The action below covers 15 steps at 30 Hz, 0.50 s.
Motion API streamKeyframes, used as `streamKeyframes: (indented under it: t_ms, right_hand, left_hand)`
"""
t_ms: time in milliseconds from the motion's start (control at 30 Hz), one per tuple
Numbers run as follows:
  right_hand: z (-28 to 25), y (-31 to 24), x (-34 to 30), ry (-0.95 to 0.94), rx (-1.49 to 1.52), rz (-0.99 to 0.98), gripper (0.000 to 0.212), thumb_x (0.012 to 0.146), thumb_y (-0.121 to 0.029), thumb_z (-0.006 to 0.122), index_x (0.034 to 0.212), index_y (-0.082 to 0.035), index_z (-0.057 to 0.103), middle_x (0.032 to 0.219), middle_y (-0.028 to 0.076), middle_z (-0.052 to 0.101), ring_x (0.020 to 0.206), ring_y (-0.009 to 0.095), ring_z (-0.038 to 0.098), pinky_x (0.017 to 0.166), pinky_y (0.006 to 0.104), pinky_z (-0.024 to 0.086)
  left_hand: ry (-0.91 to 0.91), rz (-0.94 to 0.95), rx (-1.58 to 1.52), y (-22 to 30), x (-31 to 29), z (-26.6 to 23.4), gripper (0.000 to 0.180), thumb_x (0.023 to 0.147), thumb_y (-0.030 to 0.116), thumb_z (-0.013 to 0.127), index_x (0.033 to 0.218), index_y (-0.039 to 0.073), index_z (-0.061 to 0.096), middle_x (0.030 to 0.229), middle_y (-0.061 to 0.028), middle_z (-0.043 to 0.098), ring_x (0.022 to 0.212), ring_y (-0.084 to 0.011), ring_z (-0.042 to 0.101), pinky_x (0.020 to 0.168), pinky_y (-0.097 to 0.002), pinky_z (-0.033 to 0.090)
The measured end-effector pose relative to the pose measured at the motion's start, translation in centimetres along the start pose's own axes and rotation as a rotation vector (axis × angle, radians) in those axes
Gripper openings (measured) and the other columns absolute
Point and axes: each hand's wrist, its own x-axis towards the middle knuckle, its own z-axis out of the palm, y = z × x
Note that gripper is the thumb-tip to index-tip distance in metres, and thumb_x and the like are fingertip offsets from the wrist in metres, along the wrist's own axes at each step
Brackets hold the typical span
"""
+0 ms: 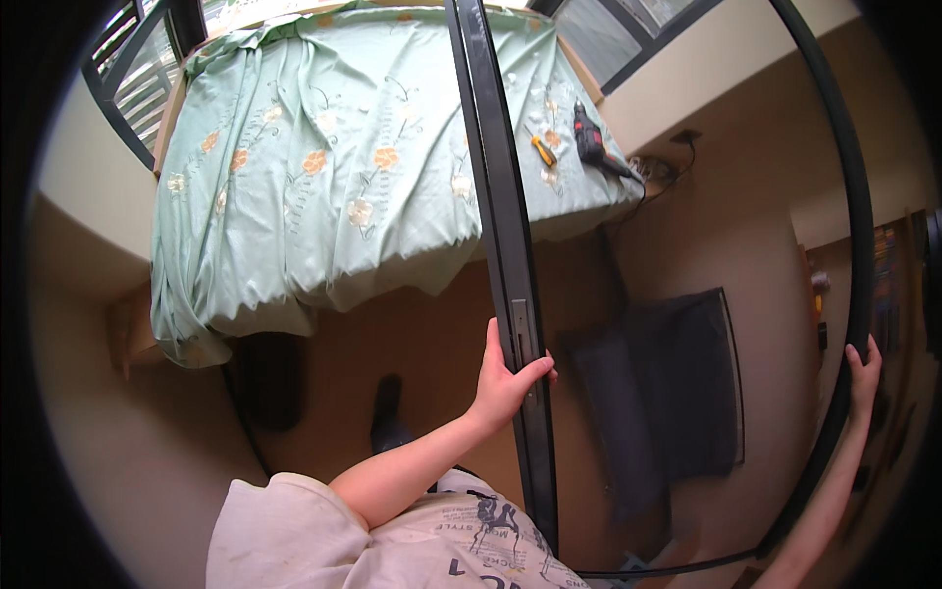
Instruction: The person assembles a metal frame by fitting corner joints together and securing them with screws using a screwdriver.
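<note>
A tall black-framed glass panel (pixel 498 187), like a sliding window sash, stands in front of me. Its far upper end passes beyond the picture's top edge. My left hand (pixel 500 385) is closed round the left upright, its thumb across the front just below a narrow metal latch plate (pixel 523 324). Out at the right, my right hand (pixel 863 378) grips the other upright (pixel 857 196), which bows in the fisheye picture. Some fingers of both hands are hidden by the frame. Through the glass I see the floor and a dark, blurred panel-like thing (pixel 677 393).
Light green flowered cloth (pixel 294 187) covers a broad surface ahead. On it lie a yellow-handled screwdriver (pixel 544 150) and a black-and-red power drill (pixel 592 142). A cord (pixel 677 177) runs beside the wall at right. Shelves (pixel 888 275) stand far right; dark-framed windows (pixel 628 39) are behind.
</note>
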Motion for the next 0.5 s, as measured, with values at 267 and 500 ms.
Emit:
streamKeyframes:
  t_ms: [267, 500]
  right_hand:
    - [1.1, 4.8, -4.7, -0.030, -0.062, 0.075, 0.050, 0.091, -0.031, 0.068, 0.129, 0.001, 0.056, 0.112, 0.006, 0.063, 0.103, 0.016, 0.058, 0.093, 0.0286, 0.043]
    - [0.1, 7.0, -7.1, 0.043, -0.096, 0.011, 0.046, 0.092, -0.033, 0.067, 0.124, 0.000, 0.060, 0.107, 0.008, 0.065, 0.098, 0.018, 0.062, 0.089, 0.0287, 0.046]
  left_hand:
    - [0.076, -0.021, 0.100, -3.3, -3.2, 1.1, 0.050, 0.084, 0.003, 0.064, 0.123, 0.009, 0.035, 0.084, -0.0084, 0.057, 0.071, -0.0181, 0.062, 0.067, -0.0316, 0.052]
    - [-0.049, -0.158, -0.157, -5.8, -3.9, 0.7, 0.025, 0.098, 0.017, 0.053, 0.120, 0.010, 0.043, 0.099, -0.0113, 0.060, 0.090, -0.0220, 0.063, 0.077, -0.0374, 0.055]
